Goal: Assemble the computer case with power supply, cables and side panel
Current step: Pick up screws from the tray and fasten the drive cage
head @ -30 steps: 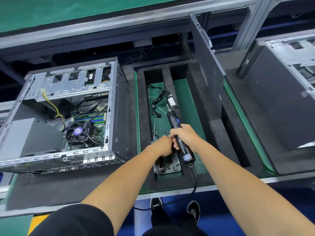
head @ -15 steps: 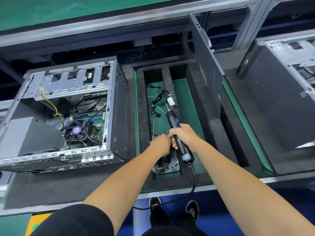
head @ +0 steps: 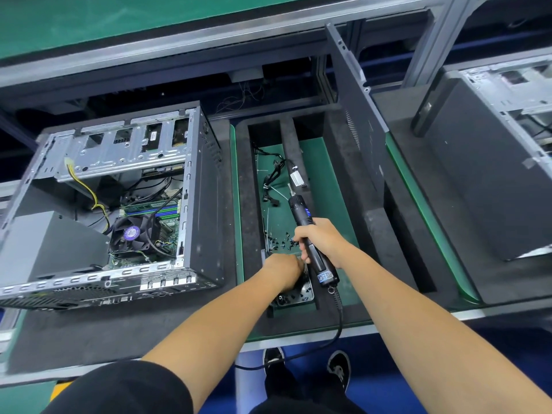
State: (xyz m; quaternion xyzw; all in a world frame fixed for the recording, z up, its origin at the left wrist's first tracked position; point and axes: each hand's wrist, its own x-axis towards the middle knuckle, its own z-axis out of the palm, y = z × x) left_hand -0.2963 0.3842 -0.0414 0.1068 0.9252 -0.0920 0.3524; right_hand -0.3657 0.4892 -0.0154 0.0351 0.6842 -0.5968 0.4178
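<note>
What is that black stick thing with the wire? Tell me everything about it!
It is an electric screwdriver: a long black body, plastic by its look, with a thin metal bit at the far end and a blue label near the back. A black cord runs from its back end down past the bench edge. It lies slanted over the green tray, bit pointing away. The right hand grips its middle. The left hand is beside it, over a screw dish.

Left hand (head: 282, 265) has dropped away from the right hand (head: 321, 242); earlier the two met at the electric screwdriver (head: 310, 234), now it sits lower, over the small metal screw tray (head: 298, 294), fingers hidden. The right hand grips the screwdriver alone. With the left hand moved down, loose black screws (head: 283, 240) show on the green mat.
</note>
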